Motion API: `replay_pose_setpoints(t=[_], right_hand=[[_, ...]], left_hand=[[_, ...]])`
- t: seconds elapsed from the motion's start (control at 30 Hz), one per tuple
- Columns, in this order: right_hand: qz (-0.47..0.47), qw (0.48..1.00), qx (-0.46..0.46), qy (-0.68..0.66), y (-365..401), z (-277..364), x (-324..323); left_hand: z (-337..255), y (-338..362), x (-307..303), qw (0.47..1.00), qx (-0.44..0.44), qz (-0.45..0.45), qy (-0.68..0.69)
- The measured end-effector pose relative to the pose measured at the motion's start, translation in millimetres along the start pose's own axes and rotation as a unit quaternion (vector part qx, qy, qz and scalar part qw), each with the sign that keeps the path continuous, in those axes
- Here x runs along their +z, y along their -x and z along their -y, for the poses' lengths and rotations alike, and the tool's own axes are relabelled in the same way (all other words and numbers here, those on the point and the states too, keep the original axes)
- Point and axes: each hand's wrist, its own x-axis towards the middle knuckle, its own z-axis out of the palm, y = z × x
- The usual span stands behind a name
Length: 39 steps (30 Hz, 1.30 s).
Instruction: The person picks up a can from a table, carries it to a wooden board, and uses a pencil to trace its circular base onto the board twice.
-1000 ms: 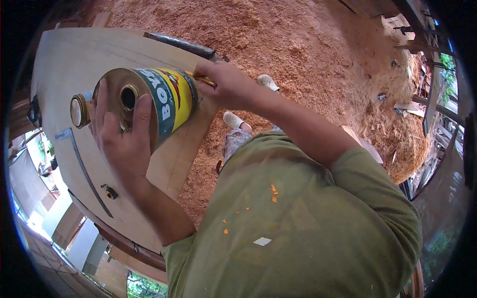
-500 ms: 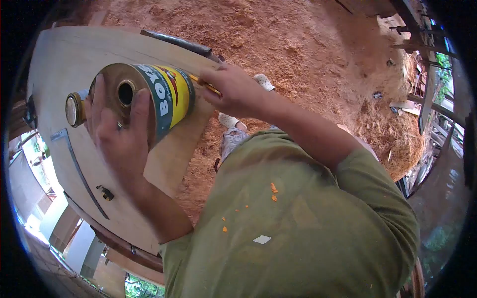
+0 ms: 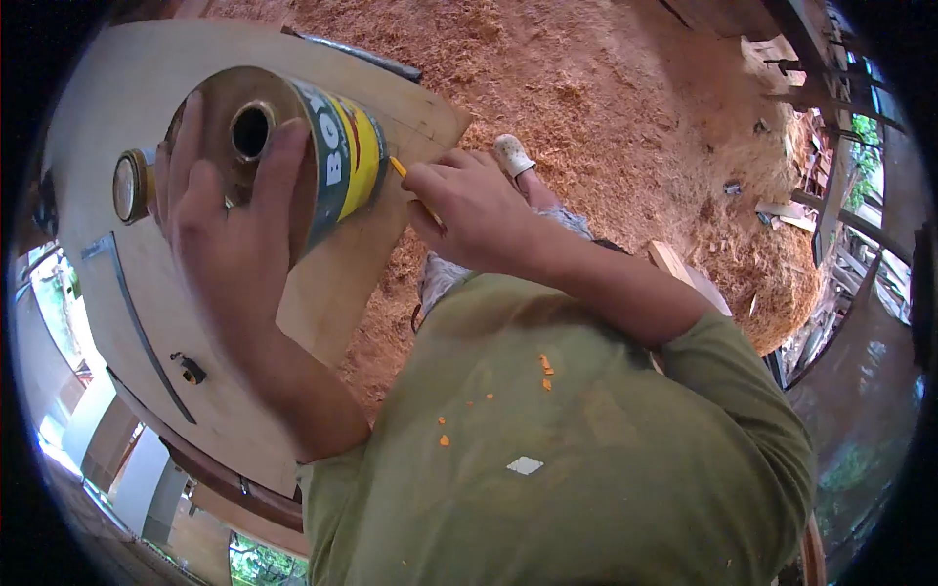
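Note:
A large can (image 3: pixel 332 161) with a green and yellow label stands on the wooden board (image 3: pixel 391 117). My left hand (image 3: pixel 230 210) lies on its top with fingers and thumb spread on both sides of the round opening. Close to the can's base, my right hand (image 3: pixel 479 210) is closed around a yellow pencil (image 3: pixel 398 168), whose tip is at the board beside the can's lower edge. A smaller round tin (image 3: pixel 129 186) sits to the left of the can, partly behind my left hand.
On the board lie a metal square (image 3: pixel 142 313) and a small tape measure (image 3: pixel 188 368). A dark bar (image 3: pixel 362 59) runs by the board's far edge. Sawdust covers the ground (image 3: pixel 606 107). Wood scraps (image 3: pixel 787 215) lie at the right.
The can, board and smaller tin appear higher and further left in view. My right hand and the pencil have moved down and right, around the can's base. My left hand stays on the can.

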Motion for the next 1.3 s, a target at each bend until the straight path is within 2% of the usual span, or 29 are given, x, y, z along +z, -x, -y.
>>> replay_pose_setpoints(t=[0.07,0.17,0.47,0.57,0.63,0.67,0.73,0.77,0.83,0.9,0.93,0.97,1.03,1.1,1.3], right_hand=[[0.007,1.0,0.006,0.01,2.8,4.3,2.6],[-0.016,1.0,-0.006,0.023,5.2,11.1,9.7],[-0.028,0.999,-0.011,0.018,13.2,23.0,21.5],[-0.03,0.999,0.014,0.01,8.7,23.8,13.7],[-0.049,0.999,-0.004,0.013,5.8,13.3,20.9],[-0.07,0.997,-0.019,0.016,5.2,10.2,23.8],[-0.047,0.998,-0.013,0.036,8.2,20.4,22.0],[-0.025,0.998,-0.007,0.056,10.6,25.8,21.4],[-0.02,0.999,-0.008,0.041,17.3,30.0,29.2],[-0.016,0.999,-0.011,0.028,17.7,33.3,28.9],[-0.017,1.0,0.013,0.012,15.6,36.5,23.7],[-0.019,0.999,0.036,-0.006,14.6,38.0,20.4],[-0.046,0.998,0.037,-0.006,8.3,26.7,20.6],[-0.073,0.997,0.037,-0.008,6.6,22.4,20.8],[0.028,0.999,0.023,-0.011,17.4,40.0,29.8]], left_hand=[[-0.4,-0.3,-0.1,1.0,-0.002,0.006,-0.022],[2.0,0.0,2.5,1.0,0.003,-0.013,0.028],[7.6,3.7,4.8,0.998,0.042,-0.013,-0.038],[6.4,1.6,11.5,0.999,0.003,-0.034,0.017],[7.1,-2.3,13.7,0.995,-0.035,0.006,0.091],[-6.9,-3.1,6.3,0.995,-0.037,0.005,0.091],[-41.3,-3.5,-13.7,0.997,-0.052,0.021,-0.056],[-36.7,-1.0,-10.0,0.997,-0.053,0.021,-0.056],[-25.6,4.5,2.3,0.997,-0.019,-0.074,-0.033],[-32.6,1.1,-5.0,0.997,-0.032,-0.041,-0.058],[-35.1,0.0,-7.9,0.995,-0.046,-0.006,-0.084],[-33.9,-0.1,-6.9,0.995,-0.047,-0.008,-0.084],[-30.3,-0.2,-3.6,0.996,-0.07,-0.02,0.042],[-35.9,-1.6,-12.0,0.998,-0.065,-0.011,0.016],[-40.7,-3.3,-11.4,0.996,-0.08,-0.003,-0.034]])
